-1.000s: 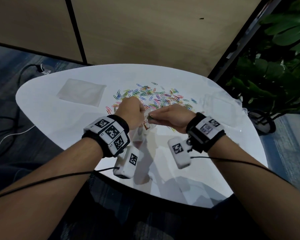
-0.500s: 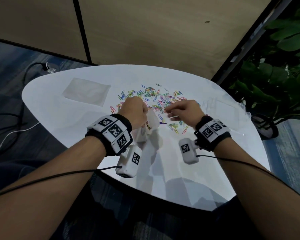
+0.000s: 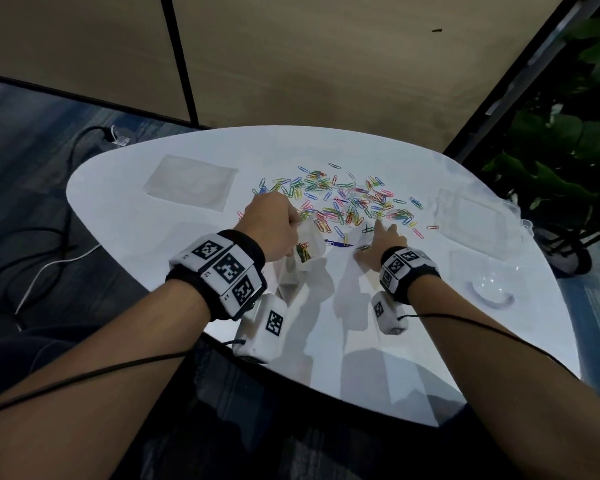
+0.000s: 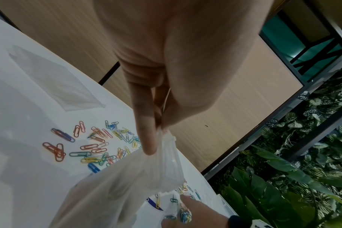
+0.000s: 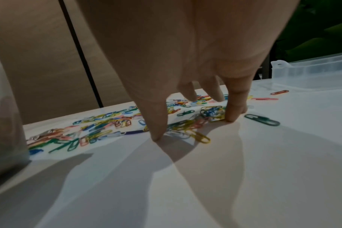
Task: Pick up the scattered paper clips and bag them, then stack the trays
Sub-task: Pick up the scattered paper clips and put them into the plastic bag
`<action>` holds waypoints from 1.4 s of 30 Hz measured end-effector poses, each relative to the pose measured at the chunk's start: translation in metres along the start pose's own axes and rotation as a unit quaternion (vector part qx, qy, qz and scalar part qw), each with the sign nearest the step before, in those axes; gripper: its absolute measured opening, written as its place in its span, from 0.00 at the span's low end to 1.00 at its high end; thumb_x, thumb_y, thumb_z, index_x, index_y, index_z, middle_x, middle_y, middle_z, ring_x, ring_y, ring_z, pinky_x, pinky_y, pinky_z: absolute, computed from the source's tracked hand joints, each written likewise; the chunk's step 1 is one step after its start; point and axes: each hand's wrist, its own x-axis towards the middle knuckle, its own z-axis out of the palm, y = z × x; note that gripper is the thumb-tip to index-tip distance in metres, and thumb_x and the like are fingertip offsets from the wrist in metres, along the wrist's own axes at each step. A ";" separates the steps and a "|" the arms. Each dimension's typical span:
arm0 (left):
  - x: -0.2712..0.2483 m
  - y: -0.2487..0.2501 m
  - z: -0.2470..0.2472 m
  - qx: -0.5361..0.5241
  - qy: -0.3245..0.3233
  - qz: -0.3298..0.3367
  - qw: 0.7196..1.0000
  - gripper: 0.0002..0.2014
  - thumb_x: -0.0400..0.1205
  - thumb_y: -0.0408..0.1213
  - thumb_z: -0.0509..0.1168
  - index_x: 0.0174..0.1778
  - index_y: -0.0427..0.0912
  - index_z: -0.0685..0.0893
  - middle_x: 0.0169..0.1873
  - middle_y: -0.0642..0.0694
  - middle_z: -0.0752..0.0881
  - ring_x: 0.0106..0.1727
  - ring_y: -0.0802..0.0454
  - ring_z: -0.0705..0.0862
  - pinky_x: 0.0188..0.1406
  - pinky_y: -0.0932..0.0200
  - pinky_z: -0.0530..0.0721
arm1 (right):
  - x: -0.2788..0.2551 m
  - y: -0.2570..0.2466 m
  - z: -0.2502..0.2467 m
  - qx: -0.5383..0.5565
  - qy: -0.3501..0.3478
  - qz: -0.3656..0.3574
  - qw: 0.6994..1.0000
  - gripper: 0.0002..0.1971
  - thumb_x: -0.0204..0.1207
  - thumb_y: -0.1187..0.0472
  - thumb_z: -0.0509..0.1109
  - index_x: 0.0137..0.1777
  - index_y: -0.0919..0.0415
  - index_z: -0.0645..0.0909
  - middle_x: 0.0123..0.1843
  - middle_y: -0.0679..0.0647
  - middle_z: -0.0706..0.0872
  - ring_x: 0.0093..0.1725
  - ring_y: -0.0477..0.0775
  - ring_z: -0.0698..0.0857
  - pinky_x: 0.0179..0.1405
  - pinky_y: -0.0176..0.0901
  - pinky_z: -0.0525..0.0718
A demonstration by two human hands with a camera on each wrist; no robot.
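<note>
Fingers [image 5: 158,123] of the right hand [image 3: 378,244] are spread on the table [image 3: 361,341], raking paper clips [image 3: 343,202]. Left hand [image 3: 271,226] pinches the bag [image 3: 309,251] mouth; gather a tight cluster before lifting.

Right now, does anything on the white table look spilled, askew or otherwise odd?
Only the expected mess: coloured paper clips lie scattered across the middle of the white table. The left hand pinches the clear plastic bag upright and open; the right hand rakes clips with spread fingers. Nothing looks damaged.

White table [image 3: 174,244], wood-panelled wall [image 3: 326,64], leafy plants [image 3: 561,161]
</note>
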 end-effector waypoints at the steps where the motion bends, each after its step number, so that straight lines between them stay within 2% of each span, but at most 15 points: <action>1: 0.000 -0.001 0.000 0.002 -0.001 -0.001 1.000 0.11 0.82 0.22 0.64 0.49 0.32 0.93 0.43 0.38 0.92 0.36 0.42 0.94 0.46 0.48 0.94 | 0.002 -0.002 0.002 -0.023 0.000 0.000 1.000 0.41 0.77 0.43 0.67 0.85 0.54 0.51 0.84 0.65 0.57 0.80 0.72 0.61 0.74 0.65 0.70; 5: 0.001 -0.001 0.001 0.007 0.001 0.003 1.000 0.10 0.82 0.23 0.65 0.52 0.33 0.92 0.44 0.40 0.91 0.35 0.41 0.94 0.47 0.47 0.94 | 0.001 -0.005 0.013 -0.107 0.024 -0.050 0.993 0.27 0.84 0.53 0.57 0.82 0.55 0.59 0.76 0.66 0.69 0.75 0.71 0.69 0.69 0.61 0.76; 11: -0.001 0.002 0.003 0.006 -0.002 0.012 1.000 0.11 0.83 0.24 0.63 0.53 0.31 0.91 0.46 0.39 0.90 0.37 0.40 0.94 0.47 0.46 0.94 | -0.008 -0.015 0.013 -0.137 0.099 -0.119 0.978 0.14 0.81 0.71 0.58 0.62 0.68 0.81 0.60 0.65 0.83 0.62 0.64 0.83 0.58 0.50 0.83; 17: -0.002 0.001 0.000 0.006 -0.004 0.015 1.000 0.11 0.84 0.26 0.64 0.54 0.32 0.92 0.42 0.40 0.90 0.37 0.39 0.94 0.48 0.47 0.94 | 0.007 0.002 0.000 0.099 0.133 -0.060 0.984 0.12 0.78 0.64 0.67 0.35 0.64 0.88 0.33 0.59 0.87 0.32 0.56 0.81 0.33 0.37 0.79; 19: -0.002 0.003 0.000 0.005 -0.007 0.009 1.000 0.10 0.84 0.26 0.64 0.55 0.32 0.91 0.42 0.39 0.91 0.37 0.40 0.94 0.48 0.47 0.94 | 0.007 0.014 -0.004 0.172 0.146 -0.029 0.974 0.17 0.75 0.64 0.68 0.24 0.57 0.79 0.22 0.54 0.78 0.25 0.52 0.72 0.24 0.33 0.69; 21: -0.001 0.004 0.000 0.004 -0.009 0.006 1.000 0.10 0.84 0.26 0.63 0.54 0.32 0.91 0.43 0.37 0.92 0.37 0.40 0.94 0.49 0.48 0.94 | 0.002 0.021 -0.009 0.252 0.129 0.007 0.959 0.15 0.73 0.61 0.70 0.24 0.57 0.79 0.21 0.50 0.77 0.24 0.48 0.73 0.24 0.33 0.73; 23: -0.001 0.006 0.001 0.004 -0.008 0.004 1.000 0.11 0.85 0.26 0.63 0.54 0.33 0.91 0.43 0.38 0.92 0.37 0.41 0.94 0.50 0.48 0.93 | -0.004 0.019 -0.018 0.427 0.059 0.013 0.902 0.09 0.75 0.61 0.72 0.34 0.61 0.86 0.28 0.51 0.89 0.36 0.49 0.86 0.44 0.41 0.89; 24: -0.001 0.007 0.002 0.005 -0.008 0.005 1.000 0.10 0.85 0.26 0.63 0.53 0.34 0.91 0.43 0.38 0.92 0.37 0.41 0.94 0.51 0.48 0.93 | -0.009 0.015 -0.025 0.554 0.003 0.005 0.833 0.05 0.77 0.64 0.72 0.40 0.64 0.86 0.34 0.53 0.91 0.41 0.51 0.89 0.51 0.45 0.90; 26: 0.000 0.008 0.003 0.008 -0.009 0.006 1.000 0.10 0.84 0.26 0.63 0.50 0.34 0.91 0.44 0.38 0.93 0.37 0.43 0.94 0.50 0.48 0.93 | -0.027 0.001 -0.043 0.725 -0.110 -0.033 0.680 0.04 0.79 0.70 0.70 0.51 0.70 0.84 0.44 0.59 0.90 0.45 0.51 0.91 0.48 0.38 0.90; 28: 0.001 0.007 0.004 0.008 -0.009 0.005 1.000 0.10 0.84 0.25 0.63 0.49 0.31 0.91 0.44 0.36 0.93 0.36 0.43 0.94 0.48 0.47 0.94 | -0.050 -0.014 -0.061 0.758 -0.185 -0.086 0.619 0.07 0.81 0.71 0.68 0.54 0.74 0.83 0.46 0.60 0.91 0.46 0.51 0.92 0.45 0.33 0.88; 32: 0.002 0.007 0.008 0.007 -0.012 0.017 1.000 0.11 0.83 0.25 0.63 0.39 0.40 0.87 0.45 0.30 0.93 0.31 0.46 0.94 0.43 0.46 0.94 | -0.080 -0.035 -0.065 0.645 -0.197 -0.171 0.718 0.04 0.79 0.72 0.70 0.45 0.71 0.86 0.43 0.61 0.90 0.44 0.52 0.91 0.50 0.37 0.89; 35: 0.000 0.008 0.009 -0.010 -0.007 0.007 1.000 0.10 0.84 0.26 0.64 0.46 0.38 0.91 0.44 0.35 0.93 0.32 0.43 0.94 0.46 0.47 0.94 | -0.087 -0.045 -0.048 0.501 -0.092 -0.224 0.831 0.02 0.73 0.71 0.76 0.40 0.68 0.89 0.42 0.63 0.91 0.42 0.57 0.92 0.54 0.50 0.90; 37: 0.000 0.008 0.009 -0.019 -0.006 0.003 1.000 0.10 0.84 0.27 0.65 0.52 0.35 0.92 0.43 0.37 0.93 0.33 0.43 0.94 0.46 0.47 0.94 | -0.092 -0.051 -0.043 0.375 0.003 -0.263 0.889 0.03 0.70 0.69 0.78 0.40 0.61 0.91 0.36 0.55 0.92 0.38 0.53 0.91 0.47 0.45 0.91; 39: -0.001 0.005 0.007 -0.020 -0.010 0.003 1.000 0.11 0.83 0.26 0.64 0.51 0.35 0.92 0.42 0.37 0.93 0.33 0.43 0.94 0.46 0.48 0.94 | -0.100 -0.058 -0.040 0.262 0.071 -0.303 0.914 0.04 0.69 0.68 0.77 0.36 0.59 0.90 0.29 0.49 0.86 0.30 0.47 0.84 0.37 0.36 0.84; 42: 0.000 0.001 0.003 -0.025 -0.008 0.007 1.000 0.11 0.82 0.24 0.63 0.49 0.33 0.93 0.40 0.35 0.93 0.34 0.43 0.94 0.45 0.47 0.94 | -0.111 -0.068 -0.037 0.204 0.078 -0.357 0.908 0.04 0.70 0.69 0.74 0.36 0.63 0.87 0.30 0.56 0.85 0.31 0.53 0.78 0.37 0.40 0.79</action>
